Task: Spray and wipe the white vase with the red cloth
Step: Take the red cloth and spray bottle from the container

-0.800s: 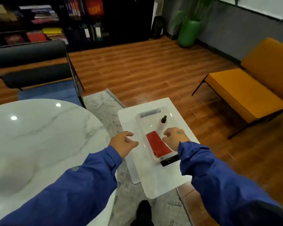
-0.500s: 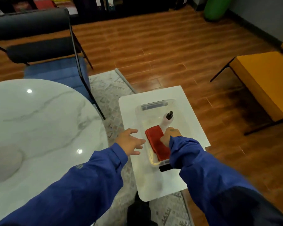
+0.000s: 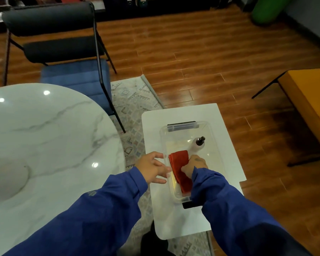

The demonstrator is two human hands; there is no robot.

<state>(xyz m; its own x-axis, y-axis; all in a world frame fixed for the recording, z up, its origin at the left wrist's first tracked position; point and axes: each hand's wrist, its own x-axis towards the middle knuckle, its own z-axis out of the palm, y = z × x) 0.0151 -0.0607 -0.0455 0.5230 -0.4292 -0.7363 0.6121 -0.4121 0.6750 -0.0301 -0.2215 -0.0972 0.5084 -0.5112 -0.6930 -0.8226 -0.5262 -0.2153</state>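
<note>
r hand (image 3: 193, 166) grips red cloth (image 3: 180, 168) in clear bin (image 3: 162, 137); l hand (image 3: 151, 168) open.

One clear rectangular plastic bin (image 3: 161, 141) serves as the landmark; it carries two dark clip handles, a far clip handle (image 3: 181, 125) and a near clip handle (image 3: 189, 205). Inside the bin lie one folded red cloth (image 3: 179, 161) and one pale spray bottle (image 3: 199, 145) with a black nozzle. There are two desks: one small white rectangular desk (image 3: 174, 224) under the bin and one round white marble desk (image 3: 44, 135) left of it. Two hands in blue sleeves are at the bin, a left hand (image 3: 153, 169) and a right hand (image 3: 195, 165). Beyond the bin to the left stand two chairs, one black padded chair (image 3: 54, 47) and one blue-seated chair (image 3: 76, 78). There is one pale patterned rug (image 3: 133, 97) left of the bin, one orange upholstered bench (image 3: 310, 100) to its right, and one green round pot (image 3: 268, 10) far beyond it.
</note>
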